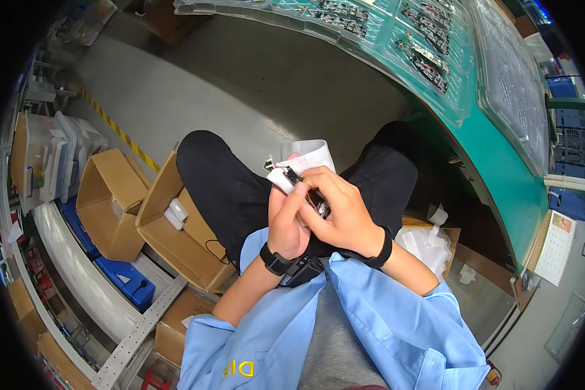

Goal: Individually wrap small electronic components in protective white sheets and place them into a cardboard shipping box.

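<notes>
Above my lap, my two hands are close together around a small electronic assembly (293,175) with dark parts and thin red and black wires. My left hand (286,224) is closed on it from the left side. From the right, my right hand (344,208) has its fingers bent over the same piece, and its fingertips hide much of it. Just beyond my fingers a curled white strip (315,156) stands up, looking like backing paper or film. Part of it passes behind the assembly, so I cannot tell whether they are joined.
At right, a green-topped bench (500,169) carries clear trays of circuit boards (429,32). Open cardboard boxes (114,208) stand left of my legs. White scraps fill a box (429,244) by my right knee. A metal frame (136,335) lies lower left.
</notes>
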Demonstrator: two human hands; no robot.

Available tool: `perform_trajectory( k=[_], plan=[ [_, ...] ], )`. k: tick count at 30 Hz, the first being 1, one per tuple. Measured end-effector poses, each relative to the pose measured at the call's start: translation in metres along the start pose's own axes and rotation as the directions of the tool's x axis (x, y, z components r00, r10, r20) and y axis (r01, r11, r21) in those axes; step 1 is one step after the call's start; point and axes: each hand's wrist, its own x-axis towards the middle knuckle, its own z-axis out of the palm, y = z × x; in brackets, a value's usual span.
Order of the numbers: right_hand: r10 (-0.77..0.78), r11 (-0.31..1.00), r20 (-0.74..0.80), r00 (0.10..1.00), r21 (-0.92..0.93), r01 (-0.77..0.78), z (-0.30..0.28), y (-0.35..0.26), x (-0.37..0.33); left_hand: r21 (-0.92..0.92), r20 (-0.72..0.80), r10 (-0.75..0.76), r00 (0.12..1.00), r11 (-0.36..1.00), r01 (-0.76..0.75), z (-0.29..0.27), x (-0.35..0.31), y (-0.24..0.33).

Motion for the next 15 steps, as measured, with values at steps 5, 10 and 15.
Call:
perform_trajectory(
  k=[5,10,15],
  plan=[
    [0.234,0.942,-0.004,0.972,0.248,-0.226,-0.006,-0.01,0.0,-0.055,0.074,-0.033,0.997,0.998,0.037,-0.009,0.002,0.003],
    [0.244,0.923,-0.031,0.969,0.315,-0.222,-0.011,-0.01,0.005,-0.377,0.146,0.008,0.989,0.925,0.048,-0.015,0.001,0.003],
    [0.095,0.99,-0.044,0.994,-0.097,-0.099,-0.024,-0.021,0.018,-0.282,0.101,-0.04,0.994,0.957,0.067,-0.015,0.003,0.0]
  ],
)
